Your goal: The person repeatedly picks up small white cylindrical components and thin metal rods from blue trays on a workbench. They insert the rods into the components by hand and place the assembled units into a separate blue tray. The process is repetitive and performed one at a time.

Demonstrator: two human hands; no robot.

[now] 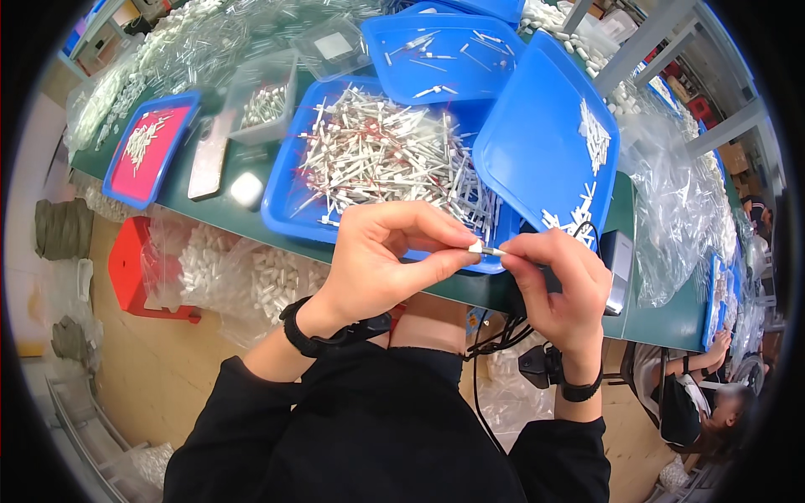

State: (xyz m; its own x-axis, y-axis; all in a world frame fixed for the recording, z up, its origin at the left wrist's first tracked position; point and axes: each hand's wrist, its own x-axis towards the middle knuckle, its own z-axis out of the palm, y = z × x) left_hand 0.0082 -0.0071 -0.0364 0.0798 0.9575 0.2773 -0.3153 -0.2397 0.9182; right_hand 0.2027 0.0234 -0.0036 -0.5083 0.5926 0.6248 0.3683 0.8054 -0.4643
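On the far left of the green tabletop sits a small blue tray with a red liner, and beside it a clear plastic tub of white pieces. The big blue tray in the middle carries a heap of thin white sticks.

Just in front of that tray's near rim, the left hand is closed in a pinch, thumb and forefinger clamped on the white end of a small white-and-metal piece. The right hand is closed too, its fingertips gripping the other, slimmer end of the same piece. The piece hangs in the air between them, clear of the tabletop.

Its long axis runs nearly level, left to right, with the thick white end toward the left hand and the thin tip toward the right, dipping very slightly.

Judging from this, the joining goes best if both pinches stay close to the meeting point, the two halves are kept in one straight line, and the push is gentle along that line, not sideways.

A tilted blue tray leans at the right.
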